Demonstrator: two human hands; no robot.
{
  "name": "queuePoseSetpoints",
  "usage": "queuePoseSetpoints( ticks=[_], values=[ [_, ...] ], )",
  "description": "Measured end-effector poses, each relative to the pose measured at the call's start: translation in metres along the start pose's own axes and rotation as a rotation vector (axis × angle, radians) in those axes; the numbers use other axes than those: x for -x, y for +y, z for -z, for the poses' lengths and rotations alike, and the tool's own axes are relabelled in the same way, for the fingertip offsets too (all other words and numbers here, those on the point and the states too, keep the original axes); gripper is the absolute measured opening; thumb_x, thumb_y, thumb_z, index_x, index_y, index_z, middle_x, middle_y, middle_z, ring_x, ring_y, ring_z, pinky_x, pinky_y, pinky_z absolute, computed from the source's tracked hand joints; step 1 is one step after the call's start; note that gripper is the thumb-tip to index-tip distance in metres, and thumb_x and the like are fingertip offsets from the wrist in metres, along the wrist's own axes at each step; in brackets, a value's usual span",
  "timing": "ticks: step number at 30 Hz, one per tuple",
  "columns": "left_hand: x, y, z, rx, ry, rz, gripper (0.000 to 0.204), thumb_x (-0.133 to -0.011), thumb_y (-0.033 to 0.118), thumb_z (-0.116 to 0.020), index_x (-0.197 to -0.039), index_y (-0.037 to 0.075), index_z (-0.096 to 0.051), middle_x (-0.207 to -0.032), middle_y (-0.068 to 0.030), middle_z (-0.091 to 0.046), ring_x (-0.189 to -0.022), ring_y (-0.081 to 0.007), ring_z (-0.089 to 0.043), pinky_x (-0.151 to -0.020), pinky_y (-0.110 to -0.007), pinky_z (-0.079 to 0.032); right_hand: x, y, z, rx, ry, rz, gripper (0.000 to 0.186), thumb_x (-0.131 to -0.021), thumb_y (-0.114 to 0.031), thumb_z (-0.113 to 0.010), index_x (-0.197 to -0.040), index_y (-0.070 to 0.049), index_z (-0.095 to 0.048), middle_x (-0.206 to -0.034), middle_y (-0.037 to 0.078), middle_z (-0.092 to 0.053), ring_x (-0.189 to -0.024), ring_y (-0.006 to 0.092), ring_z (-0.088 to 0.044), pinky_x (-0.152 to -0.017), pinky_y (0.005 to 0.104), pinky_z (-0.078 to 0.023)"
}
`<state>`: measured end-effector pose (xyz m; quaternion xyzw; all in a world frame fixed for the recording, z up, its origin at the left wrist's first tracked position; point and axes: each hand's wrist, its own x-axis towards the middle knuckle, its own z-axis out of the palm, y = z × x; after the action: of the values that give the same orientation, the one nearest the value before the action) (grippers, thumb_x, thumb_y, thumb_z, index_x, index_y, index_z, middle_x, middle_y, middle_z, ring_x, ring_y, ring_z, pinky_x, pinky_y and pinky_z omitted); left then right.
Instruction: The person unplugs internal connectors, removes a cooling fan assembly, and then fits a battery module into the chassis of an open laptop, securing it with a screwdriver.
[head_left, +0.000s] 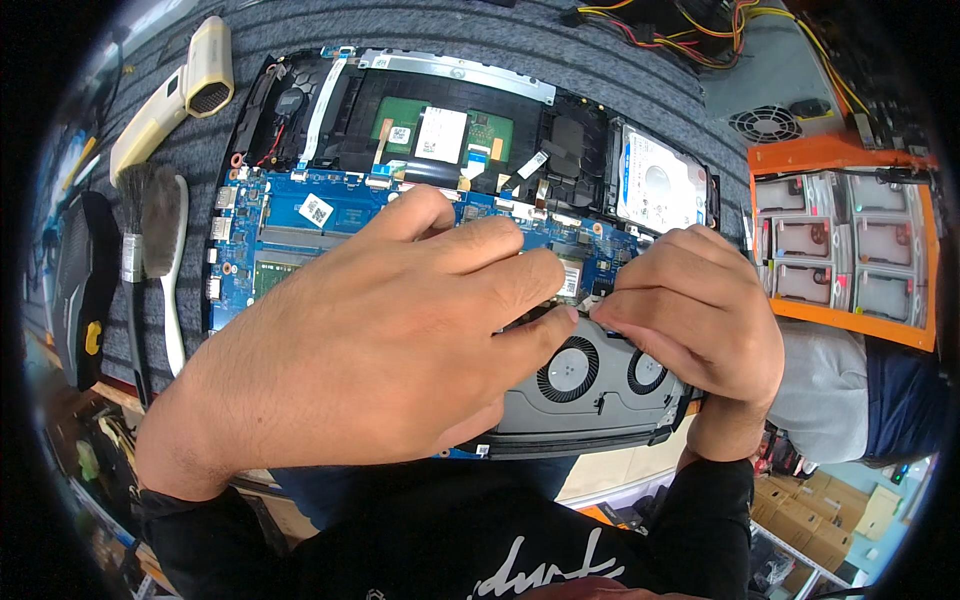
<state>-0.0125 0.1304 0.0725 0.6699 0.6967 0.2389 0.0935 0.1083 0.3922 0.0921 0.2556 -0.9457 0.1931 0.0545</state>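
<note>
An opened laptop chassis lies before me, with its blue motherboard (pixel 345 205) and grey twin-fan cooling unit (pixel 540 405) exposed. My left hand (pixel 370 320) reaches across the board with fingers curled and bent to the right. Its fingertips are close to a small whitish connector (pixel 590 303) above the fans, and whatever they grip is hidden. From the right, my right hand (pixel 695 310) pinches at the same spot, thumb and forefinger together; what is between them is too small to name. A hard drive (pixel 662 180) sits in the chassis just beyond my right hand.
To the left lie a cream heat gun (pixel 185 95), a dark-bristled brush with a white handle (pixel 172 280), a second brush (pixel 132 260) and a black device (pixel 82 290). A power supply (pixel 775 90) with cables and an orange-edged pouch (pixel 845 240) stand at right, near a person's grey sleeve (pixel 825 390).
</note>
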Motion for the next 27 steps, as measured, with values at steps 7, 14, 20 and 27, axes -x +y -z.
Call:
queuePoseSetpoints(
  ticks=[7, 14, 20, 27],
  values=[
    [0.0007, 0.0004, 0.0010, -0.008, -0.014, 0.002, 0.044, -0.086, 0.016, -0.075, -0.129, 0.014, -0.076, -0.103, -0.0013, -0.061, -0.096, -0.0188, -0.059, -0.093, -0.038, -0.041, 0.0008, 0.0012, -0.0002, -0.021, 0.004, 0.017, 0.019, -0.079, -0.019, -0.081, -0.093, -0.006, -0.080, -0.090, 0.006, -0.072, -0.079, 0.0254, -0.068, -0.067, 0.0382, -0.048],
    [0.0015, 0.0007, 0.0014, -0.039, -0.050, 0.012, 0.042, -0.088, 0.016, -0.074, -0.129, 0.015, -0.076, -0.104, -0.0013, -0.061, -0.098, -0.0187, -0.059, -0.096, -0.038, -0.041, 0.0014, 0.0021, -0.0010, -0.022, -0.009, 0.006, 0.022, -0.076, -0.015, -0.081, -0.098, -0.011, -0.081, -0.098, 0.003, -0.073, -0.089, 0.0204, -0.071, -0.070, 0.0338, -0.049],
    [0.0011, 0.0008, 0.0017, -0.046, -0.050, 0.008, 0.041, -0.088, 0.017, -0.074, -0.130, 0.015, -0.076, -0.105, -0.0015, -0.062, -0.100, -0.0191, -0.060, -0.097, -0.039, -0.041, 0.0003, 0.0007, 0.0012, -0.019, -0.024, 0.001, 0.022, -0.076, -0.015, -0.080, -0.098, -0.010, -0.081, -0.099, 0.003, -0.073, -0.089, 0.0204, -0.071, -0.070, 0.0335, -0.050],
    [0.0010, 0.0009, 0.0011, -0.021, -0.033, 0.005, 0.042, -0.088, 0.017, -0.074, -0.130, 0.015, -0.076, -0.106, -0.0017, -0.063, -0.101, -0.0190, -0.061, -0.097, -0.039, -0.042, 0.0012, 0.0014, 0.0007, -0.020, -0.024, 0.005, 0.022, -0.076, -0.015, -0.080, -0.098, -0.010, -0.081, -0.099, 0.003, -0.073, -0.089, 0.0200, -0.071, -0.070, 0.0336, -0.049]
  ],
)
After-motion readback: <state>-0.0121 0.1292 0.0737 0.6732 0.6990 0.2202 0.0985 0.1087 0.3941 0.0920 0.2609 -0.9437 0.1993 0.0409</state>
